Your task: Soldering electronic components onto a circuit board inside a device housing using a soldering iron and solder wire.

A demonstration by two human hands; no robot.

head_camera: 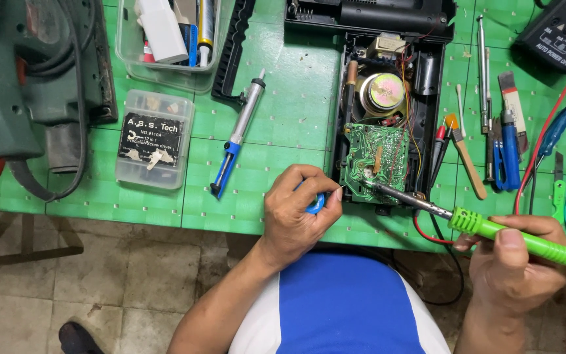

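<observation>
The right hand holds a bright green soldering iron — its fingers are wrapped tight around the handle. The iron's metal tip touches the green circuit board near the board's near edge. The board sits inside an open black radio case on the green desk. The left hand rests at the near edge of the desk, just left of the board. Its fingers are closed on a small blue spool and pinch a thin wire toward the iron's tip. Farther left lies a blue and silver solder sucker — beside it a clear plastic screwdriver box.
</observation>
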